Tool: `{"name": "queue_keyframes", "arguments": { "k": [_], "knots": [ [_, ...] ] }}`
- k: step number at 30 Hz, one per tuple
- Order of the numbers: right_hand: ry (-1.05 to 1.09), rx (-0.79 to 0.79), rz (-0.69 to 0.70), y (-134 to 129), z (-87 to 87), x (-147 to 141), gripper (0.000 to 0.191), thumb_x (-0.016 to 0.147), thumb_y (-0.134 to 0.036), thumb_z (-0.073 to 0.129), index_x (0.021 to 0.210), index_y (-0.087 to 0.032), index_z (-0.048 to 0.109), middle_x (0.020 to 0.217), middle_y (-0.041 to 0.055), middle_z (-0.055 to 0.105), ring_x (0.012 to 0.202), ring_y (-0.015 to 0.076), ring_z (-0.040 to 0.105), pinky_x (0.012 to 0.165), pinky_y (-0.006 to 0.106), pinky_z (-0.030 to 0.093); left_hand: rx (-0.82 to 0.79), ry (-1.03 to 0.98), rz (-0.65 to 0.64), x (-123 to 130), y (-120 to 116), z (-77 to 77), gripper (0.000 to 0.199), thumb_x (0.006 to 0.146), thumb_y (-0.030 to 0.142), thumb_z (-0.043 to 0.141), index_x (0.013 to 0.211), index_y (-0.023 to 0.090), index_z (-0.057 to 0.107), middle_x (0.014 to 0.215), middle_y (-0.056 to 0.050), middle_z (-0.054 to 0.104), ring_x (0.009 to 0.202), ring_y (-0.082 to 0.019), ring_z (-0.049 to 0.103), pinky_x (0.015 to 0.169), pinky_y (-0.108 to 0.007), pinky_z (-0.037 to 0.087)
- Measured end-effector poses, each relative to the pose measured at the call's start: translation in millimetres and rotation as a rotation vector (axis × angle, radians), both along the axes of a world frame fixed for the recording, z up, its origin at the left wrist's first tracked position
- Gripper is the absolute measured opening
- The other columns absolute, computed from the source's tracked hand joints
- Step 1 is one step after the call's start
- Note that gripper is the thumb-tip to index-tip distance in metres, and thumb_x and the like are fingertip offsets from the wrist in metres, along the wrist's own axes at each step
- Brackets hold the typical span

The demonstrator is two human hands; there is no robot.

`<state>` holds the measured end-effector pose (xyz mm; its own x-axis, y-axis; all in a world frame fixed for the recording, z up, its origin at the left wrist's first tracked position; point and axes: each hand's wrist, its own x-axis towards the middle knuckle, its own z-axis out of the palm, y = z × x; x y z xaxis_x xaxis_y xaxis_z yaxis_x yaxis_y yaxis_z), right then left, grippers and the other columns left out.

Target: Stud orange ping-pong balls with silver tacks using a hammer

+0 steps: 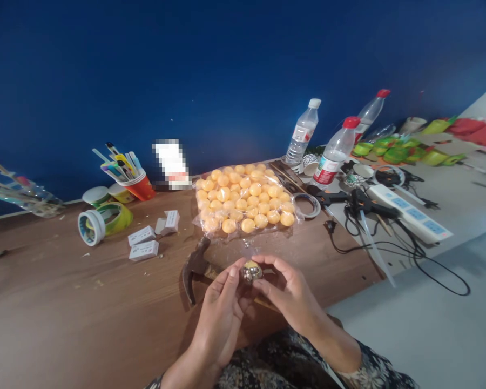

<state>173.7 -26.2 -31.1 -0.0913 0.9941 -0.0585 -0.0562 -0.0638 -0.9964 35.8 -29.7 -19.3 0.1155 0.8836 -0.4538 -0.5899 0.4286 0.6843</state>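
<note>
Between the fingertips of both hands is a small yellow ball (251,273), its near side covered with shiny silver round pieces. My left hand (222,305) pinches it from the left with thumb and fingers. From the right, my right hand (291,294) has its thumb and forefinger closed around it. Beneath and behind the hands lies a claw hammer (195,267), its handle partly hidden by them. A few small shiny bits (247,243) rest on the table beyond the ball. Farther back is a clear plastic bag of yellow-orange balls (243,199).
Small white boxes (143,250), tape rolls (92,228) and a cup of pens (140,186) stand left on the wooden table (85,313). Plastic bottles (334,154), a tape ring (306,206), glue guns (372,207), black cables and a power strip (411,213) are to the right.
</note>
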Motion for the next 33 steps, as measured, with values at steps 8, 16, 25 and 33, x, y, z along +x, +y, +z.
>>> {"name": "queue_keyframes", "arguments": {
  "k": [8,16,25,33],
  "knots": [
    [-0.144,0.123,-0.118,-5.0,-4.9,-4.2,0.039,0.074,-0.029,0.075,0.111,-0.022,0.067,0.117,0.0081,0.066,0.104,0.0236,0.064,0.09,0.036,0.055,0.002,0.036,0.034,0.8,-3.8,-2.8,0.03,0.076,0.028,0.075,0.102,0.016,0.067,0.091,-0.005,0.072,0.078,-0.015,0.068,0.071,-0.022,0.054],
    [-0.102,0.103,-0.081,-2.2,-6.0,-5.1,0.037,0.079,-0.028,0.071,0.115,-0.022,0.066,0.12,0.0085,0.067,0.11,0.0246,0.063,0.096,0.04,0.053,-0.004,0.003,0.083,3.7,-0.4,-1.9,0.031,0.069,0.025,0.08,0.096,0.016,0.066,0.092,-0.004,0.07,0.082,-0.013,0.066,0.074,-0.022,0.053],
    [-0.247,0.363,-0.195,-9.6,-12.6,-10.0,0.029,0.085,-0.024,0.065,0.114,-0.025,0.065,0.128,0.0095,0.063,0.113,0.0256,0.062,0.093,0.04,0.056,0.008,-0.041,0.056,2.8,-2.0,2.0,0.036,0.072,0.025,0.078,0.106,0.016,0.07,0.104,-0.008,0.072,0.089,-0.015,0.066,0.082,-0.023,0.052],
    [-0.421,0.548,-0.125,-11.1,-17.1,-6.6,0.044,0.087,-0.016,0.063,0.128,-0.03,0.057,0.127,0.0069,0.064,0.115,0.0244,0.062,0.098,0.04,0.053,0.034,-0.015,0.034,0.5,-2.9,1.6,0.031,0.074,0.027,0.077,0.102,0.015,0.071,0.102,-0.009,0.072,0.091,-0.017,0.067,0.08,-0.023,0.053]
  ]
}}
